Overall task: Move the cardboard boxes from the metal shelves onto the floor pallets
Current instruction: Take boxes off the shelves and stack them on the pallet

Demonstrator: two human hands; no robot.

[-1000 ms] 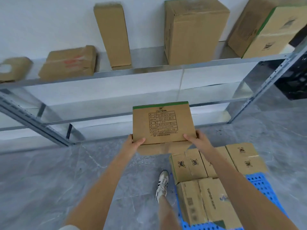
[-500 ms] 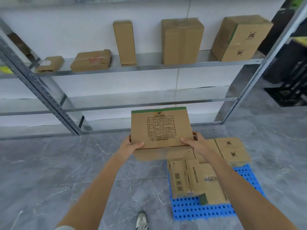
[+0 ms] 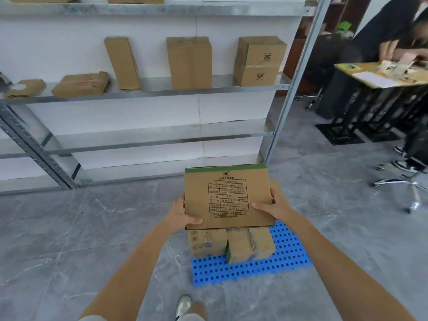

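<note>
— We stand on a grey marbled floor (image 3: 69, 239), facing metal shelves (image 3: 162, 95) set against a white wall. What are we carrying?

— A flat cardboard box (image 3: 227, 195) with a green strip along its far edge and a printed table on top. Our left hand (image 3: 180, 214) grips its left side, thumb curled over the top face. Our right hand (image 3: 275, 207) grips the right side the same way, fingers underneath.

— Where does the box sit?

— In the air in front of us, roughly level, above the blue perforated pallet (image 3: 243, 267) on the floor. A cluster of stacked boxes (image 3: 208, 242) stands on the pallet right below it; we cannot tell whether the two touch.

— And the shelves?

— One shelf carries five boxes in a row. There is a small flat box (image 3: 25, 88) at the left and a low box with red print (image 3: 81, 84). Then come a tall narrow box (image 3: 122, 63) leaning left, an upright box (image 3: 189, 62) and a green-edged box (image 3: 258, 61) at the right end.

— Anything else near us?

— Our shoe (image 3: 183, 305) at the bottom edge. Far right, another person (image 3: 382, 31) in dark clothes bends over a bench (image 3: 382, 77) strewn with papers.
</note>
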